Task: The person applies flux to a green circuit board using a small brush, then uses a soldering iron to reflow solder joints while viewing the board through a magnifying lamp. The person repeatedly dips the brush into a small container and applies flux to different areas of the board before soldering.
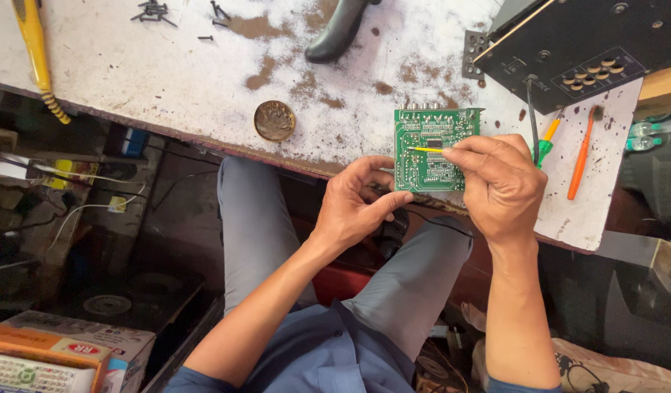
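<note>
Head view looks straight down on a person seated at a worn white desk (168,80), knees tucked under its edge. The left hand (353,207) holds a green circuit board (431,149) by its lower left corner, thumb curled over the near edge and the other fingers closed beneath it, so the board lies steady, solder side up, at the very lip of the desk. The right hand (499,182) is closed in a pen-like pinch on a thin yellow-tipped tool (426,149), apparently a small probe or brush, though its kind cannot be told for sure. Its tip rests on the board's middle, just left of the right fingertips, and the heel of that hand seems to hang past the board's right edge, which would let the point move finely.

Just beyond the right knuckles lie a green-and-orange screwdriver (545,144) and an orange-handled brush (581,153), both within easy reach. Farther out from those fingers sits a black amplifier chassis (568,51) with a row of sockets. Ahead of the left fingers rests a round rusty tin lid (275,120); well beyond it are loose black screws (153,11), a dark curved handle (339,33), and a yellow-handled tool (33,44) at the far corner.
</note>
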